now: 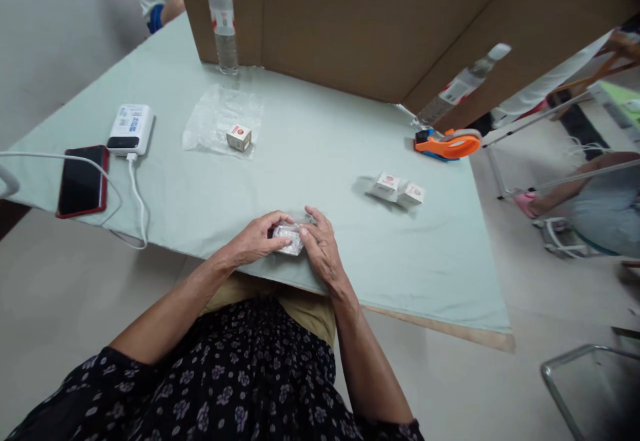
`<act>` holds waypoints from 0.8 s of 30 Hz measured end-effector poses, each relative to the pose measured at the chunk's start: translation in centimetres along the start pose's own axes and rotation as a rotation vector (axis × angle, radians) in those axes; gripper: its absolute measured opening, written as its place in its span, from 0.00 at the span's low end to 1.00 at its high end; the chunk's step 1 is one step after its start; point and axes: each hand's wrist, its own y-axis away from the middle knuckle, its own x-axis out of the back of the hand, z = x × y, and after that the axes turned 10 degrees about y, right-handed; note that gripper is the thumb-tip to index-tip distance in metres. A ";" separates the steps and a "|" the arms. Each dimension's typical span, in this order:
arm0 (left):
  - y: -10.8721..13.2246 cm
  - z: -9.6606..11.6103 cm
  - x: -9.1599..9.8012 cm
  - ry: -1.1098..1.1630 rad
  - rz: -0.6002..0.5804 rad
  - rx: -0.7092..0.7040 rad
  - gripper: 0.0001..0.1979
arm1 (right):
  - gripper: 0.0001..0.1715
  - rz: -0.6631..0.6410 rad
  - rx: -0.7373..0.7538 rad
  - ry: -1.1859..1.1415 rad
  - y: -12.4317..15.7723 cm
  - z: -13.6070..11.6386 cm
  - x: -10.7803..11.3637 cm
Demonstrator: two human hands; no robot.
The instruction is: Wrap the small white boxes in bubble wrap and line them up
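Grasping wrapped pack [290, 240] in left hand [261, 237]: clamped between thumb on top and fingers round the far side, probably to stop it sliding about. Laying right hand [321, 249] against the pack's right side, fingers stretched out, likely to steady the clear plastic there. Cannot tell whether also pinching film with that grip. Holding pack at near edge of bench [320, 167], right in front of the body, presumably for short reach and a straight look down. Cannot make out contents.

Beyond the hands, to the left: see small box [239, 138] on bubble wrap [207, 121], spread flat, maybe as padding. To the right: note white box [386, 186] in clear wrapping, just beside second white box [413, 194], perhaps grouped to save space. Farther back: find tape dispenser [450, 145], likely parked there to leave working room.

Also note bottle [223, 27] and another bottle [457, 91] in front of cardboard [340, 21], possibly as props for it. At far left: log phone [83, 181] near power bank [133, 127], with cable [132, 169] plugged into the latter, apparently set aside from handwork.
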 end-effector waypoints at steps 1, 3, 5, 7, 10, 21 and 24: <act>0.0 0.0 0.0 -0.020 -0.001 -0.004 0.14 | 0.20 -0.013 0.001 -0.006 0.0 0.1 0.2; -0.1 -0.1 0.1 -0.054 0.006 -0.019 0.10 | 0.21 -0.059 0.006 -0.027 -0.1 0.2 0.7; -0.2 -0.1 0.1 -0.074 0.006 -0.022 0.09 | 0.22 -0.110 0.021 -0.039 -0.3 0.3 1.1; -0.3 -0.2 0.0 -0.074 0.003 -0.006 0.09 | 0.22 -0.138 0.041 -0.027 -0.5 0.2 1.4; -0.2 -0.2 -0.1 -0.044 0.014 -0.003 0.15 | 0.21 -0.134 0.063 0.005 -0.8 -0.1 1.5; 0.0 -0.2 -0.3 -0.113 0.050 -0.038 0.09 | 0.24 -0.047 -0.131 -0.147 -2.5 0.8 2.3; -0.1 0.2 -0.4 -0.118 0.042 -0.026 0.09 | 0.16 -0.227 -0.115 -0.220 -4.1 0.4 2.1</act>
